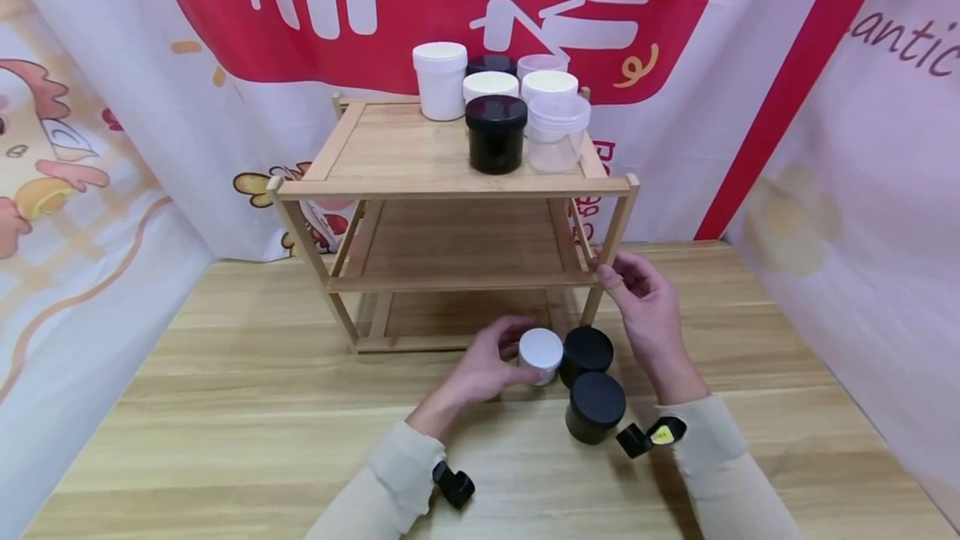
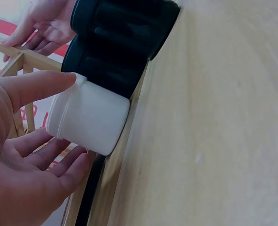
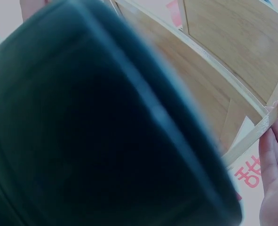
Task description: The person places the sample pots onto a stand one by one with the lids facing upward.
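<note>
My left hand [image 1: 487, 363] holds a small white jar [image 1: 541, 352] on the table, thumb on one side of its lid and fingers on the other. In the left wrist view the white jar [image 2: 91, 115] leans against nothing of the hand's palm. At the right front post of a wooden three-tier rack [image 1: 461, 282], my right hand [image 1: 647, 307] grips the frame beside the middle shelf, thumb in front and fingers behind. Two black jars [image 1: 587, 352] stand between the hands, close to the white one. A black jar [image 3: 101, 122] hides much of the right wrist view.
On the rack's top shelf [image 1: 397, 144] stand several jars: white, black [image 1: 496, 136] and clear [image 1: 557, 136]. A printed cloth [image 1: 225, 140] hangs behind and at both sides. The wooden table [image 1: 247, 423] extends in front of the rack.
</note>
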A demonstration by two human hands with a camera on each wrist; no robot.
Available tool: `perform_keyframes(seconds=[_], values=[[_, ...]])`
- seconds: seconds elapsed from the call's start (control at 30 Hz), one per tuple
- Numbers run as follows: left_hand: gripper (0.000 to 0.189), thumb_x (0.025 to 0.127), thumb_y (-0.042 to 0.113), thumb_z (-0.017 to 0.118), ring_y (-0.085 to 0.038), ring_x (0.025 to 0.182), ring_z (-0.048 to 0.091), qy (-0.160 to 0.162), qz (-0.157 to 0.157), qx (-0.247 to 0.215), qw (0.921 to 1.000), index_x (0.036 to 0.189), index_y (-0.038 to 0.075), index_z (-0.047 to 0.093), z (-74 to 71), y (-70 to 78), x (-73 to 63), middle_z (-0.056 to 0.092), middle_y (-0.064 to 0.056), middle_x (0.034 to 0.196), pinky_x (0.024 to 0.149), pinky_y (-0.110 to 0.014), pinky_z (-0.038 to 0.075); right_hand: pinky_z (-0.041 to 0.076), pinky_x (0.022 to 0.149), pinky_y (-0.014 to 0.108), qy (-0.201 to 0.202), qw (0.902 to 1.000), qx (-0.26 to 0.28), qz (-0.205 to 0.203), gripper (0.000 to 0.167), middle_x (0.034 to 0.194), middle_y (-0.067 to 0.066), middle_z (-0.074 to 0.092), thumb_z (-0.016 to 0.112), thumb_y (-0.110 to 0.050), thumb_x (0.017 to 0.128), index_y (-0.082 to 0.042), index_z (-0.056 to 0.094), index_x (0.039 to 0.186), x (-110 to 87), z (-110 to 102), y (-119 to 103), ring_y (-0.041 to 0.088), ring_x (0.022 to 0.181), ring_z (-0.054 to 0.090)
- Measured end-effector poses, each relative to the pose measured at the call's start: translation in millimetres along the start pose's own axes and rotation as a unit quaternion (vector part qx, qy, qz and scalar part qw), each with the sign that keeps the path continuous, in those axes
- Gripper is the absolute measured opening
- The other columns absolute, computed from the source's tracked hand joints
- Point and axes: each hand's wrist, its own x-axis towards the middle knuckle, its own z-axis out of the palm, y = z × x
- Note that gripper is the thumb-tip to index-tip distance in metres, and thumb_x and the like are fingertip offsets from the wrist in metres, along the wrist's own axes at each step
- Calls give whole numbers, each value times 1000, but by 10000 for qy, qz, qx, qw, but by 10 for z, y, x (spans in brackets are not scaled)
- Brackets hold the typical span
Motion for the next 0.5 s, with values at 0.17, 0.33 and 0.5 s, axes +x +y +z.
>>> perform_keyframes(seconds=[0.17, 0.33, 0.5], values=[[72, 83, 1, 89, -38, 133, 64, 58, -26, 114, 9999, 148, 3, 59, 39, 3, -10, 63, -19, 147, 116, -56, 51, 57, 94, 22, -11, 10000, 1, -6, 27, 112, -8, 81, 69, -13, 105, -7, 73, 131, -4, -2, 2, 16, 109, 69], [68, 83, 2, 90, -37, 131, 65, 151, -105, 125, 9998, 145, 6, 63, 58, -13, -10, 64, -18, 145, 113, -56, 53, 57, 94, 22, 10, 10000, 27, 50, 27, 112, -9, 81, 69, -14, 105, -7, 73, 131, -8, 1, -5, 16, 109, 68], [65, 82, 2, 91, -34, 126, 67, 208, -132, 137, 9996, 141, 8, 64, 69, -27, 2, 66, -17, 142, 111, -55, 54, 57, 93, 21, 26, 9999, 70, 71, 25, 114, -8, 80, 69, -13, 105, -5, 73, 129, -2, 2, -13, 14, 109, 69]])
